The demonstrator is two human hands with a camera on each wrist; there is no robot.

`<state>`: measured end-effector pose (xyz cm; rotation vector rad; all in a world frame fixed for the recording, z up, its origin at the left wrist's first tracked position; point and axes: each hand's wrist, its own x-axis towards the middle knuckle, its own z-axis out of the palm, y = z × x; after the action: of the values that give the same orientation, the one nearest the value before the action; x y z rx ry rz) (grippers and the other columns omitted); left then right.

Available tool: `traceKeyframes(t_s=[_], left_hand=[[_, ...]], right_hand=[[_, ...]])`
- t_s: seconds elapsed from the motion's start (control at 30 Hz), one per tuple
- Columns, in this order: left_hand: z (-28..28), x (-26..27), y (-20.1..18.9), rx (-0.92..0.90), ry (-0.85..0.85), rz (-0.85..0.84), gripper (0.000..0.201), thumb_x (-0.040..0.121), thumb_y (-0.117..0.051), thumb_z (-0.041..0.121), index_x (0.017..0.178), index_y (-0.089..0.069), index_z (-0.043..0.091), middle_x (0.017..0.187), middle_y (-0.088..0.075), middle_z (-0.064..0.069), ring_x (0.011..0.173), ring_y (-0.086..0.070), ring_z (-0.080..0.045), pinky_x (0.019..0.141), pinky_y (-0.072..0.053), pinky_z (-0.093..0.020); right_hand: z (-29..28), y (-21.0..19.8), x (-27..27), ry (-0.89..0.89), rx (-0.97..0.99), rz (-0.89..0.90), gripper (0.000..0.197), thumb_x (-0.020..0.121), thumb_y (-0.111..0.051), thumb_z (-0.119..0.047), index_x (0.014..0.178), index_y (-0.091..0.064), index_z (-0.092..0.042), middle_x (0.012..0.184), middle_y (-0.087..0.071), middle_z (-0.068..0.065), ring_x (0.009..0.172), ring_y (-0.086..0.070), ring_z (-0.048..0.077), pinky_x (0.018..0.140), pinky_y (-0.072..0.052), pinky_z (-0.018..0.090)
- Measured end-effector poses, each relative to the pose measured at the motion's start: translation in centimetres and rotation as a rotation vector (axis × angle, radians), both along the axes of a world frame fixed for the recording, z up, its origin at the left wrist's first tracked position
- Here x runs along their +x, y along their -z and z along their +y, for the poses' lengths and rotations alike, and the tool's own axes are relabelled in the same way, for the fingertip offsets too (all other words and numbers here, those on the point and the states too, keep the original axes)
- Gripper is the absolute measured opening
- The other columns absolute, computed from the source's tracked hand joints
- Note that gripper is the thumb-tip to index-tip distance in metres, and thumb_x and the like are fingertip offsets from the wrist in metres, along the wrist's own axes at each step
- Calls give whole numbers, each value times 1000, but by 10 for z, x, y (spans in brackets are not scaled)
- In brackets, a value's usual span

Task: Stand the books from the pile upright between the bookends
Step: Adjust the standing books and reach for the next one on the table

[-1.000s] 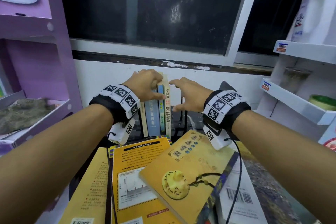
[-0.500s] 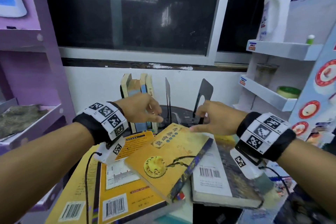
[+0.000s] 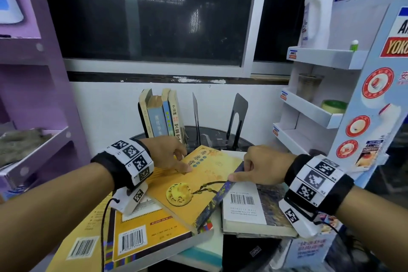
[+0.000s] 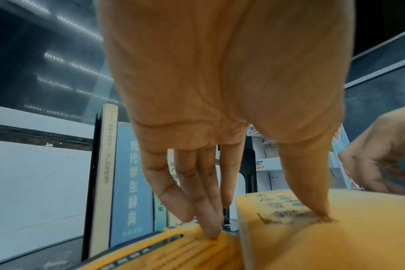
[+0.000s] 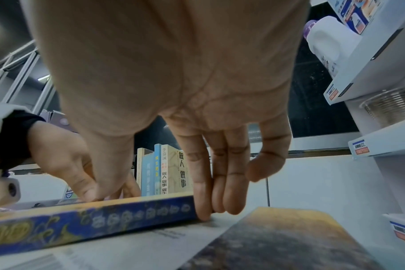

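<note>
Several books stand upright against the black left bookend. A thin middle bookend and a right bookend stand bare. The yellow book with a blue spine tops the pile. My left hand presses its thumb on the cover. Its straight fingers touch the orange book beside the yellow book's edge. My right hand pinches the far spine corner, thumb on top, index against the end.
Under the yellow book lie the orange book and a white-and-dark book on the round dark table. A purple shelf stands close at left. At right is a white shelf with a detergent bottle.
Both hands left the upright books and came down and toward me onto the yellow book on the pile. The upright books stay standing.
</note>
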<state>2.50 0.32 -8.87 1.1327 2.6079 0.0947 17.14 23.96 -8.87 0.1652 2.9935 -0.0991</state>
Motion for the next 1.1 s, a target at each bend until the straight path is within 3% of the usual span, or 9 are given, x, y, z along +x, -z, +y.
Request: traceKeyframes(t_s=[0.13, 0.23, 0.43, 0.5, 0.57, 0.73, 0.87, 0.97, 1.1], left_hand=[[3, 6, -1, -16, -10, -24, 67, 89, -60, 63, 141, -55, 20, 132, -61, 5, 104, -57, -12, 96, -48, -29], [3, 7, 0, -17, -11, -31, 67, 89, -59, 63, 140, -57, 20, 132, -62, 5, 106, -58, -14, 100, -49, -33], [2, 10, 1, 81, -70, -162, 73, 86, -63, 63, 141, -52, 16, 116, -72, 6, 75, -72, -1, 88, -50, -24], [2, 11, 1, 108, -65, -188, 71, 86, -63, 63, 138, -54, 16, 98, -77, 5, 75, -71, -1, 92, -51, -25], [1, 10, 1, 122, -56, -197, 66, 87, -63, 62, 134, -59, 16, 93, -78, 6, 80, -70, -4, 98, -51, -30], [5, 10, 0, 20, -81, -73, 74, 86, -54, 71, 139, -56, 21, 125, -65, 7, 117, -57, -17, 107, -46, -39], [14, 9, -2, -93, -98, -65, 79, 85, -42, 79, 130, -65, 19, 122, -66, 3, 114, -59, -18, 104, -47, -39], [18, 9, 0, -146, -92, -106, 71, 86, -40, 78, 120, -69, 23, 110, -67, 6, 106, -61, -17, 103, -47, -39], [20, 4, 2, -116, -95, -92, 50, 88, -44, 74, 84, -63, 28, 85, -59, 10, 84, -56, -10, 86, -46, -31]], right_hand=[[-2, -1, -3, -22, -25, 10, 80, 84, -54, -74, 74, -65, 5, 60, -50, 3, 57, -41, 17, 50, -32, 25], [-5, -8, -4, -35, -32, 4, 64, 89, -54, -67, 56, -50, -12, 59, -42, 2, 54, -35, 16, 48, -27, 23], [7, -4, -29, -72, 46, -34, 107, 66, -29, -95, 87, -61, 5, 83, -47, 11, 73, -46, 21, 73, -49, 40], [11, -3, -35, -85, 85, -57, 98, 66, -29, -93, 76, -56, 1, 82, -48, 12, 71, -46, 21, 67, -44, 38], [13, -2, -37, -92, 95, -58, 83, 73, -35, -88, 68, -50, -6, 77, -48, 11, 66, -45, 20, 63, -37, 34], [16, -5, -32, -136, -14, -57, 59, 87, -53, -68, 59, -43, -18, 66, -44, 1, 57, -39, 13, 53, -28, 23], [19, -5, -27, -200, -81, -50, 47, 89, -56, -64, 59, -48, -29, 60, -38, -6, 54, -37, 9, 54, -29, 21], [20, -4, -26, -211, -106, -83, 35, 89, -55, -65, 55, -55, -58, 64, -37, -11, 58, -36, 5, 57, -29, 21], [25, 0, -26, -193, -101, -60, 40, 87, -54, -69, 58, -50, -42, 71, -37, -10, 63, -35, 4, 58, -28, 21]])
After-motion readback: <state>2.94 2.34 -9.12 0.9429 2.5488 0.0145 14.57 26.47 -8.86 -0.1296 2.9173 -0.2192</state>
